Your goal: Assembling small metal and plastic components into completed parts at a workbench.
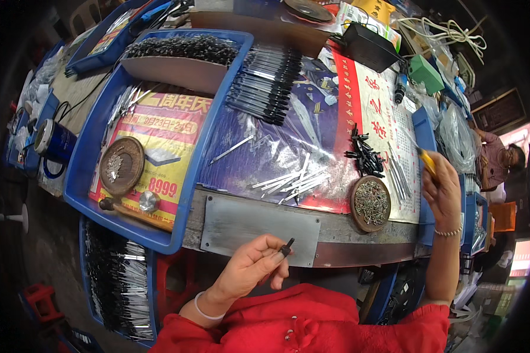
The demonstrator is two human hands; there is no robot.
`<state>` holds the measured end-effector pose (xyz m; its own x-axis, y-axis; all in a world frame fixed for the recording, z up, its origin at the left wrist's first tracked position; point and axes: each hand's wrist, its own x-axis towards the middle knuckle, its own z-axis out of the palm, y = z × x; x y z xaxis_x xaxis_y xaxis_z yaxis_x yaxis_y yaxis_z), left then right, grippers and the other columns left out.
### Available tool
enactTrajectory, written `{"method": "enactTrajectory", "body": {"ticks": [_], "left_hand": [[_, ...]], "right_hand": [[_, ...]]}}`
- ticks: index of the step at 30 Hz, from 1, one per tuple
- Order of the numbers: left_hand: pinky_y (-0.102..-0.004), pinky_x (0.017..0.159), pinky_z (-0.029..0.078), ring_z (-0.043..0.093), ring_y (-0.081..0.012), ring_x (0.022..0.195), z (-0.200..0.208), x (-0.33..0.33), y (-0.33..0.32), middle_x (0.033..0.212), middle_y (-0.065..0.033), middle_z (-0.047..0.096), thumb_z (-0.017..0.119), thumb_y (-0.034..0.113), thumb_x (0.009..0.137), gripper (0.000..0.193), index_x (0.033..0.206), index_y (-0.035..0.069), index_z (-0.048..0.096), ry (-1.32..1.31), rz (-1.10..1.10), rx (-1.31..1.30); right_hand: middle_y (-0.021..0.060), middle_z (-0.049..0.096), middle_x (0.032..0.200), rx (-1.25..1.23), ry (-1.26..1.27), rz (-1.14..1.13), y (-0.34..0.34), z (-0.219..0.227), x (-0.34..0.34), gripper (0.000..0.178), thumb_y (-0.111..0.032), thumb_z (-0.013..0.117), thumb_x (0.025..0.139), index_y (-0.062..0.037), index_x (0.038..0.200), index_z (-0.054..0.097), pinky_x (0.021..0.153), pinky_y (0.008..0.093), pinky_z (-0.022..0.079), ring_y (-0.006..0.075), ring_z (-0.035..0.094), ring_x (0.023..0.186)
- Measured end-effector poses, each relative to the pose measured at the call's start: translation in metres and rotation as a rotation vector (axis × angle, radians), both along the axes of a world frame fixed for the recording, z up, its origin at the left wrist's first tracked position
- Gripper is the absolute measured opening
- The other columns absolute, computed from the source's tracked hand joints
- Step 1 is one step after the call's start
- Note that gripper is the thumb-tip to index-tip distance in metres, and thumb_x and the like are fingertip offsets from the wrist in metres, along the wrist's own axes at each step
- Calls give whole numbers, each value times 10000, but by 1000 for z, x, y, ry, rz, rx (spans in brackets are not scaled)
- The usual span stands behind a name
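In front of my red garment, my left hand point(250, 266) pinches a short black pen part point(287, 247) between thumb and fingertips. It is just over the grey metal plate point(229, 228) on the bench's front edge. My right hand point(444, 189), raised at the right, is closed around a yellow-handled tool point(429, 163) with a thin tip whose kind I cannot make out. Left of that hand are a round brown dish point(354, 206) of tiny metal pieces point(372, 201), a heap of black pen parts point(366, 156) and several thin metal rods point(398, 175). White refill-like sticks point(297, 181) lie scattered mid-bench.
A blue tray point(185, 197) at the left holds another brown dish point(136, 148) and a bundle of dark pen parts point(188, 48). Rows of black pens point(262, 88) lie beyond. Below stands a blue crate point(152, 282). A person point(493, 156) is at the far right.
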<state>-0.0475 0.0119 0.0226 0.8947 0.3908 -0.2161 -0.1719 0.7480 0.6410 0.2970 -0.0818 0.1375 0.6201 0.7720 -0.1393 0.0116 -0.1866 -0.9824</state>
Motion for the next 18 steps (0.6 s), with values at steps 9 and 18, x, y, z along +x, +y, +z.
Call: {"method": "enactTrajectory", "body": {"ticks": [9,18], "left_hand": [[-152,431,356,554,-101,529,0,-3,-1,708,-84,584,431,110,919,155,1024,11,487,-25,47,-37],[-183,495,405,553,-103,579,-5,-2,3,749,-82,578,432,130,930,183,1058,6,474,-84,-6,-75]], "right_hand": [[134,605,760,-87,-848,535,167,-21,-76,235,-177,485,876,10,977,587,628,308,442,216,579,670],[194,605,774,-15,-1175,551,221,-56,-73,243,-217,469,868,-18,885,608,666,435,433,368,572,752]]}}
